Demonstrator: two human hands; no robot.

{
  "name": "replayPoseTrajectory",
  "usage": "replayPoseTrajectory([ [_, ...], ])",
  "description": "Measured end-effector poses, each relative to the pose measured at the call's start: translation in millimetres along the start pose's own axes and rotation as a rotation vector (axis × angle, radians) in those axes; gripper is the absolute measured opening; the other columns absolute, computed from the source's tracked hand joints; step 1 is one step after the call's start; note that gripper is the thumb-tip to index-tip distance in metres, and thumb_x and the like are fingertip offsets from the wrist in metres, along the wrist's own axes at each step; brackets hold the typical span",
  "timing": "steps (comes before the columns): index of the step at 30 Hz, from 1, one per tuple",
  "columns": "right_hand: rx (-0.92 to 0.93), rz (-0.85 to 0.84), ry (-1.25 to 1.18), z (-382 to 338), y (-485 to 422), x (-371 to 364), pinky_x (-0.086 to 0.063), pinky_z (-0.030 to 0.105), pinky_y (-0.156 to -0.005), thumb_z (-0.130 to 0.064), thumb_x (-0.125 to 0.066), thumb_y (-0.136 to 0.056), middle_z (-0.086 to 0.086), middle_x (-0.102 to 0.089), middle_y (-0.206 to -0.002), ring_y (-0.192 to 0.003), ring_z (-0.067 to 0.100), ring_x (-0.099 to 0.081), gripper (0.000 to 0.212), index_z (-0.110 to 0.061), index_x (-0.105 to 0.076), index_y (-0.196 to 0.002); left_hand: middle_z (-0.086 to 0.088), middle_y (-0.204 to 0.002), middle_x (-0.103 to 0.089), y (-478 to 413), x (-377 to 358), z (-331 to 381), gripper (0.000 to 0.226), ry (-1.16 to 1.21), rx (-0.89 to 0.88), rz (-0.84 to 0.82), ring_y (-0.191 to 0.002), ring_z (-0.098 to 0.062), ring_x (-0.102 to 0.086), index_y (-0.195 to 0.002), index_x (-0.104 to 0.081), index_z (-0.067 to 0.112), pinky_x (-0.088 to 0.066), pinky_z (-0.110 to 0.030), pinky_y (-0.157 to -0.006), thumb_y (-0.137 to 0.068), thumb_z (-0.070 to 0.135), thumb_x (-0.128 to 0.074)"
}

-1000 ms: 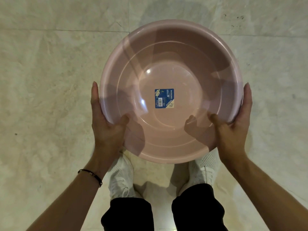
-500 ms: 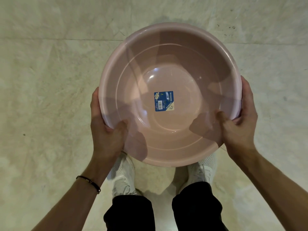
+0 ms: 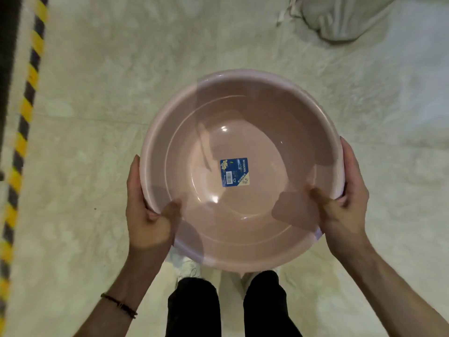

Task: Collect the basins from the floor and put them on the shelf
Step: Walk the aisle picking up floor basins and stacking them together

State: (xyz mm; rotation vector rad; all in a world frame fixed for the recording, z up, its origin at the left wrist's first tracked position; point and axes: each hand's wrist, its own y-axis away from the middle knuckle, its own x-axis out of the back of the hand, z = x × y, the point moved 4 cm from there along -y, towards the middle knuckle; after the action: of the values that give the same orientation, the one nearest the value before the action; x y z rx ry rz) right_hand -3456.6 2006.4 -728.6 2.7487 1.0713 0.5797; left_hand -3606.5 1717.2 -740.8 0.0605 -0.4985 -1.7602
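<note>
A large round pink plastic basin [image 3: 243, 117] with a blue label on its bottom is held level above the floor, in front of my legs. My left hand [image 3: 148, 215] grips its left rim, thumb inside the bowl and fingers along the outside. On the opposite rim, my right hand [image 3: 345, 207] holds the same way. The basin is empty. No shelf is in view.
Pale marble-like floor tiles [image 3: 97, 117] lie all around. A yellow-and-black striped strip [image 3: 21, 142] runs along the left edge. A crumpled white sack [image 3: 340, 15] lies at the top right. My shoes and dark trousers [image 3: 226, 307] show below the basin.
The view has shifted: the striped strip and the white sack have come into sight. The basin stays in both hands, now lower in the frame, and the picture is blurred by motion.
</note>
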Motion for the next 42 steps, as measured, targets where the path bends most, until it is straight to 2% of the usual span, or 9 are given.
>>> replayPoseTrajectory([
  [3, 0.028, -0.001, -0.042, -59, 6, 11, -0.049, 0.055, -0.117, 0.008, -0.063, -0.075, -0.001, -0.056, -0.16, -0.146, 0.021, -0.054, 0.096, -0.02, -0.042, -0.165, 0.005, -0.168, -0.039, 8, 20, 60, 0.105, -0.012, -0.019, -0.028, -0.149, -0.019, -0.048, -0.169, -0.023, 0.03, -0.051, -0.053, -0.115, -0.089, -0.004, -0.082],
  [9, 0.102, -0.022, -0.066, -169, 32, 31, -0.053, 0.059, -0.11, 0.001, -0.063, -0.075, -0.001, -0.057, -0.157, -0.142, 0.024, -0.056, 0.096, -0.022, -0.042, -0.165, 0.006, -0.163, -0.046, 35, 61, 174, 0.104, -0.02, -0.073, -0.025, -0.146, -0.02, -0.052, -0.168, -0.029, 0.03, -0.054, -0.055, -0.111, -0.087, -0.009, -0.082],
  [16, 0.119, -0.108, -0.123, -299, 82, 55, -0.053, 0.071, -0.104, 0.005, -0.06, -0.078, 0.007, -0.06, -0.152, -0.136, 0.038, -0.06, 0.095, -0.026, -0.04, -0.166, 0.039, -0.143, -0.055, 88, 115, 295, 0.105, 0.06, -0.035, 0.061, -0.135, 0.004, -0.057, -0.155, -0.04, 0.051, -0.056, -0.03, -0.107, -0.083, -0.013, -0.08],
  [22, 0.108, -0.134, -0.097, -414, 139, 65, -0.057, 0.066, -0.103, -0.003, -0.063, -0.074, 0.0, -0.06, -0.153, -0.137, 0.029, -0.059, 0.098, -0.033, -0.04, -0.165, 0.017, -0.154, -0.055, 134, 168, 388, 0.105, 0.104, -0.028, 0.107, -0.14, -0.014, -0.057, -0.147, -0.044, 0.059, -0.055, -0.054, -0.11, -0.082, -0.017, -0.077],
  [27, 0.133, -0.172, -0.118, -482, 181, 72, -0.056, 0.063, -0.106, -0.003, -0.065, -0.076, 0.001, -0.06, -0.152, -0.138, 0.027, -0.059, 0.095, -0.031, -0.042, -0.163, 0.007, -0.159, -0.052, 176, 209, 445, 0.102, 0.159, -0.039, 0.112, -0.143, -0.019, -0.054, -0.16, -0.043, 0.038, -0.053, -0.054, -0.112, -0.083, -0.02, -0.073],
  [32, 0.168, -0.223, -0.105, -522, 192, 63, -0.061, 0.065, -0.095, 0.016, -0.063, -0.071, -0.005, -0.068, -0.137, -0.124, 0.017, -0.066, 0.102, -0.041, -0.052, -0.155, 0.007, -0.16, -0.05, 209, 248, 480, 0.098, 0.162, -0.07, 0.195, -0.143, -0.021, -0.053, -0.163, -0.04, 0.037, -0.054, -0.055, -0.11, -0.086, -0.014, -0.073],
  [37, 0.218, -0.391, -0.155, -561, 195, 45, -0.061, 0.049, -0.09, 0.002, -0.059, -0.066, -0.016, -0.066, -0.134, -0.114, 0.004, -0.065, 0.098, -0.041, -0.053, -0.153, 0.017, -0.146, -0.058, 254, 276, 495, 0.099, 0.22, -0.065, 0.38, -0.133, -0.02, -0.061, -0.139, -0.048, 0.064, -0.061, -0.057, -0.098, -0.086, -0.017, -0.069],
  [40, 0.243, -0.522, -0.178, -579, 194, 32, -0.061, 0.028, -0.082, 0.012, -0.06, -0.07, -0.015, -0.07, -0.13, -0.111, 0.003, -0.069, 0.095, -0.041, -0.057, -0.148, 0.028, -0.126, -0.067, 291, 285, 503, 0.103, 0.232, -0.045, 0.5, -0.118, -0.017, -0.07, -0.13, -0.05, 0.073, -0.067, -0.051, -0.085, -0.082, -0.016, -0.069],
  [42, 0.238, -0.611, -0.178, -588, 197, 25, -0.062, 0.031, -0.08, 0.02, -0.058, -0.074, -0.011, -0.071, -0.129, -0.111, 0.008, -0.07, 0.093, -0.037, -0.058, -0.148, 0.026, -0.124, -0.068, 320, 288, 502, 0.102, 0.264, -0.031, 0.597, -0.114, -0.018, -0.071, -0.137, -0.052, 0.068, -0.068, -0.05, -0.079, -0.081, -0.016, -0.069],
])
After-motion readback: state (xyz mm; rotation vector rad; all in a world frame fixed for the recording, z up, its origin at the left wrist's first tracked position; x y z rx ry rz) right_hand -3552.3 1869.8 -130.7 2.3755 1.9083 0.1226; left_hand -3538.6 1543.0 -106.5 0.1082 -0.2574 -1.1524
